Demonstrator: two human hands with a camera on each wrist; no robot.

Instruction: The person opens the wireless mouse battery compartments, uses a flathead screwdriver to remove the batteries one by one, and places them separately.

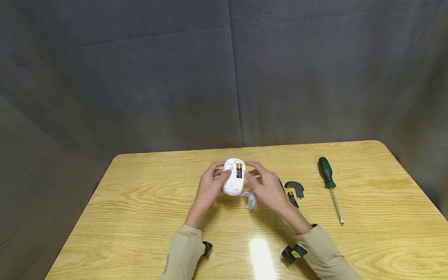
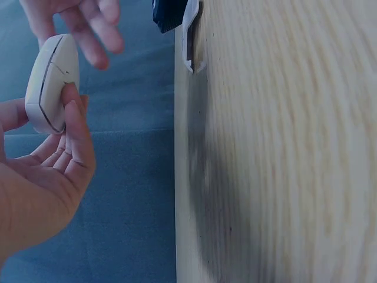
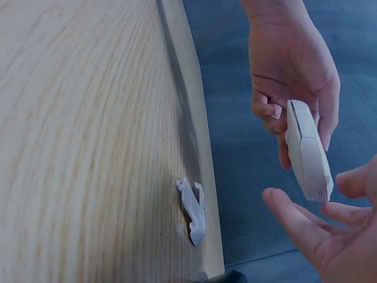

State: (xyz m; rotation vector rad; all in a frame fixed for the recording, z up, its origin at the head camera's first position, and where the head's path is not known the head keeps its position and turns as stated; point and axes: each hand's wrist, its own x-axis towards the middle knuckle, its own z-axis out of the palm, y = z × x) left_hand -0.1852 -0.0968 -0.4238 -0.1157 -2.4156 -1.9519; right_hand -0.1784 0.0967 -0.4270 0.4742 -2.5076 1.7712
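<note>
One white computer mouse (image 1: 233, 182) is held above the middle of the wooden table (image 1: 147, 202), turned underside up; its battery bay is uncovered and one battery (image 1: 239, 170) sits in it, gold and black; whether a second lies beside it I cannot tell. The left hand (image 1: 209, 188) grips the mouse, fingers curled round its far side and thumb across the underside; the left wrist view shows the shell pinched between thumb and fingertips. The right hand (image 1: 266, 187) is beside the mouse on its other edge, fingers loosely spread and only slightly bent; in the right wrist view its fingertips (image 3: 281, 206) hover just under the shell, and it has hold of nothing that I can see; whether it touches the mouse I cannot tell.

Just below the mouse, one small white cover piece (image 1: 250, 199) lies on the table; to the right of the right hand lie one dark curved plastic piece (image 1: 294, 187) and one loose battery (image 1: 292, 198), close together; further right, well apart from the hands, lies one screwdriver (image 1: 329, 186) with a green handle, its tip toward the near edge. Two beige sleeves (image 1: 182, 254) cover the forearms; a grey cloth backdrop (image 1: 224, 70) hangs behind the table.
</note>
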